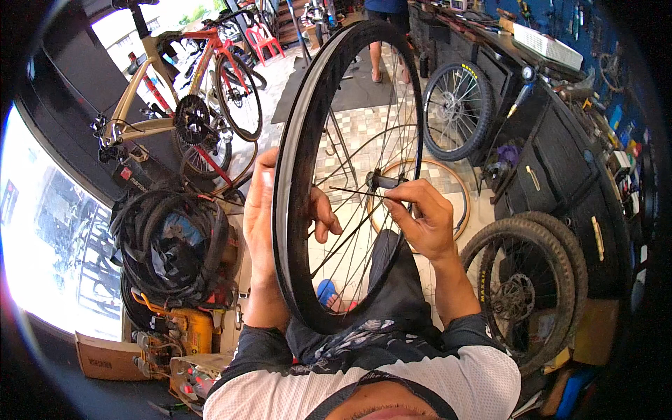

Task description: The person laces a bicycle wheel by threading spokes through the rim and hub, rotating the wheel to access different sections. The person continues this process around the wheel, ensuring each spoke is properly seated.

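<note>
A black bicycle wheel (282, 234) without a tyre stands upright in front of me, its rim tape side turned to the left. My left hand (262, 224) grips the rim at its left side, with the thumb outside and the fingers reaching through among the spokes. Between thumb and forefinger, my right hand (428, 218) pinches a thin black spoke (357, 191) close to the hub (382, 180). That spoke lies almost level across the others, and its left tip points toward my left fingers. Whether its right end sits in the hub is hidden by my fingertips.
Wheels with knobbly tyres (523, 280) lean at the right by a dark cabinet (553, 164); another wheel (458, 110) stands beyond. Bicycles (157, 126) and a heap of black tubes (168, 245) are at left. A person (387, 17) stands at the back.
</note>
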{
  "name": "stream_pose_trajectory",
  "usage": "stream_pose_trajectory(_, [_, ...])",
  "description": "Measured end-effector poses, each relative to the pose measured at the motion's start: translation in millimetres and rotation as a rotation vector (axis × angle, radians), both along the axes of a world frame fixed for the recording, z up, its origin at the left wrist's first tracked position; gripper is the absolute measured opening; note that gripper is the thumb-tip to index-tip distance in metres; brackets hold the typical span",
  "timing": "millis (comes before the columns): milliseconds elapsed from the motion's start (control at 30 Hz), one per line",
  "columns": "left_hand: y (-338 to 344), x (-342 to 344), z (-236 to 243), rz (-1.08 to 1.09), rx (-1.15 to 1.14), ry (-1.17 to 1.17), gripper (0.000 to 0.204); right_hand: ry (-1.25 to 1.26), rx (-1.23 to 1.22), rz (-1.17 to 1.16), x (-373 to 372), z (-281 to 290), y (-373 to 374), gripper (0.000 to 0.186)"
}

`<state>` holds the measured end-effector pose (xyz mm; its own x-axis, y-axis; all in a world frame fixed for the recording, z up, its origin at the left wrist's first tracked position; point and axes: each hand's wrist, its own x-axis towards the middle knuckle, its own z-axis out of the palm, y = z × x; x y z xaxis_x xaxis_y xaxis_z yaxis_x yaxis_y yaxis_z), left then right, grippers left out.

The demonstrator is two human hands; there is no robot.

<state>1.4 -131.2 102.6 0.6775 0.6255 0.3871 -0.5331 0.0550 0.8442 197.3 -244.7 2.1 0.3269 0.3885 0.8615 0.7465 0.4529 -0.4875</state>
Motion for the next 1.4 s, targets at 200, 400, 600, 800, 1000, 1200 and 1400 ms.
stream_pose_trajectory(200, [-5,17,-5,-0.017,0.006,-0.196,0.033,0.086,-0.083,-0.054,-4,2,-11,0.019])
stream_pose_trajectory(400, [9,24,-20,-0.079,-0.025,-0.188,0.025,0.125,-0.075,-0.046,-3,-3,-3,0.020])
stream_pose_trajectory(600, [15,29,-20,-0.178,-0.218,-0.228,0.022,0.111,0.001,-0.019,1,-11,5,0.021])
stream_pose_trajectory(800, [36,27,-41,-0.275,0.129,-0.258,0.056,0.068,0.054,-0.022,1,-10,11,0.023])
stream_pose_trajectory(1000, [15,33,-26,-0.093,-0.167,-0.213,0.023,0.075,-0.013,-0.005,0,-5,6,0.021])
stream_pose_trajectory(1200, [14,35,-24,-0.046,-0.006,-0.182,0.022,0.040,0.014,0.028,8,-13,14,0.022])
stream_pose_trajectory(1400, [11,34,-20,-0.077,-0.088,-0.203,0.020,0.144,-0.115,0.044,-3,-5,5,0.025])
